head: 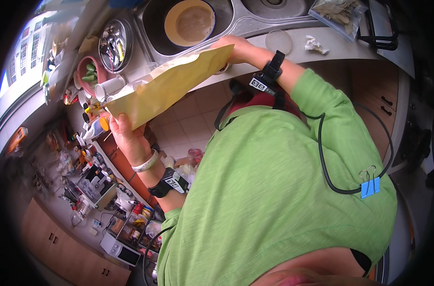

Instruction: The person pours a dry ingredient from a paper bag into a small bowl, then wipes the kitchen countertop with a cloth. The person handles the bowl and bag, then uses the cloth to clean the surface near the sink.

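Observation:
A yellow sheet (170,84) is stretched between my two hands along the front edge of the counter. Its far side looks whitish; whether it is paper or cloth I cannot tell. My left hand (129,137) pinches its left end, thumb on the near face. At the other end, my right hand (234,48) grips the upper right corner, its fingers partly hidden behind the sheet. Just beyond the sheet, an enamel basin (171,26) of cloudy water (194,24) sits in the steel sink (150,21).
Left of the sink are a steel bowl of cutlery (111,48), a pink bowl (81,68) with green vegetables (91,73), a cup (111,87) and bottles. A clear round lid (278,42), crumpled tissue (315,44) and a plastic bag of dried leaves (336,16) lie at right.

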Demonstrator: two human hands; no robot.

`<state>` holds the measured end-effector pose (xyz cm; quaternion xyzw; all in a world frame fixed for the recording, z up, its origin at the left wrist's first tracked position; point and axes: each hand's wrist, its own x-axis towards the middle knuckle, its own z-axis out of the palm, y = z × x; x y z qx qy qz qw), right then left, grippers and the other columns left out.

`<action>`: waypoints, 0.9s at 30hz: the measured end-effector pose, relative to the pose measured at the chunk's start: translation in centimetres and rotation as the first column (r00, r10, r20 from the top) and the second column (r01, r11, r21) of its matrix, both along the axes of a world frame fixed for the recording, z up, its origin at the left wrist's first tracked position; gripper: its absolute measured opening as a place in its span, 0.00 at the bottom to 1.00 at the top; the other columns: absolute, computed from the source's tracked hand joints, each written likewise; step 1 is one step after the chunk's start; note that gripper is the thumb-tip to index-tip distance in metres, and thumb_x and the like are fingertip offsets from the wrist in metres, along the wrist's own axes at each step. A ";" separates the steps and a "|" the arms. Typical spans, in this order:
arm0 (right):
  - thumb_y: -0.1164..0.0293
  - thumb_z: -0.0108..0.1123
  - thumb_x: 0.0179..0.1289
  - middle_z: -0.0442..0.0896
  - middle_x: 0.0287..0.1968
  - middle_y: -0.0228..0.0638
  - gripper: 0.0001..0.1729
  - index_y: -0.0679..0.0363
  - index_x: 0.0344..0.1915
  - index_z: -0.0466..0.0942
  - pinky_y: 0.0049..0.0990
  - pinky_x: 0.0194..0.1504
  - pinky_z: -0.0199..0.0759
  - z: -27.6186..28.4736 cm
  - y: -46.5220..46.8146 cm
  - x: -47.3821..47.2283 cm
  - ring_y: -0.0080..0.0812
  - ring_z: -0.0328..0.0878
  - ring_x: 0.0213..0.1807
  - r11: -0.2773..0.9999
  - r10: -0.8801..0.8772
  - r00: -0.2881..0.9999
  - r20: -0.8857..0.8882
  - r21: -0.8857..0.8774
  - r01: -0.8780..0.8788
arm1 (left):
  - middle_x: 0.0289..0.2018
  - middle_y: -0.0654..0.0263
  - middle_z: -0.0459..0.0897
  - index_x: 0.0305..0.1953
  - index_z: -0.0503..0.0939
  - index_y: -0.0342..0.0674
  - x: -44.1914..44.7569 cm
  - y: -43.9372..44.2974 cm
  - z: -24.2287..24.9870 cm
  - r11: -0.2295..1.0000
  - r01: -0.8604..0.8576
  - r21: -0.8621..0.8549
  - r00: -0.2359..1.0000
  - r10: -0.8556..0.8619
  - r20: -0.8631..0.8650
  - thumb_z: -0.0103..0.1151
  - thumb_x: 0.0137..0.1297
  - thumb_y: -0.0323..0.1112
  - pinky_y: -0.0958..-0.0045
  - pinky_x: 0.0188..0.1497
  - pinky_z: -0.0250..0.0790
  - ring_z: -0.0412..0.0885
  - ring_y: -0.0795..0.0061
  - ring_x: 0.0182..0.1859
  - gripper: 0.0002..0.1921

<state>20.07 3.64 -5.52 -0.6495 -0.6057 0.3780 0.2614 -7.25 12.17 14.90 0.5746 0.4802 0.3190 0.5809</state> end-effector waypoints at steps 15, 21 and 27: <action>0.55 0.55 0.60 0.85 0.37 0.43 0.16 0.49 0.39 0.85 0.39 0.40 0.75 2.2 0.6 0.3 0.48 0.81 0.39 0.995 -0.104 0.983 -0.149 -0.018 0.102 | 0.63 0.62 0.73 0.67 0.65 0.45 -5.2 0.9 -4.2 0.951 -0.107 -0.289 0.957 0.177 0.228 0.64 0.61 0.57 0.50 0.61 0.73 0.73 0.61 0.63 0.38; 0.55 0.56 0.60 0.85 0.38 0.45 0.17 0.51 0.41 0.84 0.39 0.41 0.74 0.5 0.9 0.0 0.49 0.81 0.41 0.992 -0.125 0.978 -0.165 -0.010 0.126 | 0.62 0.61 0.74 0.66 0.65 0.44 -4.3 0.2 -4.1 0.977 -0.027 -0.210 0.973 0.073 0.217 0.62 0.63 0.57 0.50 0.60 0.73 0.73 0.61 0.63 0.37; 0.65 0.62 0.61 0.86 0.42 0.44 0.14 0.57 0.45 0.82 0.32 0.45 0.75 -0.2 0.2 0.3 0.42 0.83 0.42 0.988 -0.152 0.969 -0.197 -0.001 0.155 | 0.58 0.56 0.75 0.64 0.64 0.37 -2.1 0.2 -2.5 0.993 -0.029 -0.115 0.993 0.041 0.106 0.61 0.64 0.56 0.58 0.55 0.78 0.78 0.61 0.58 0.36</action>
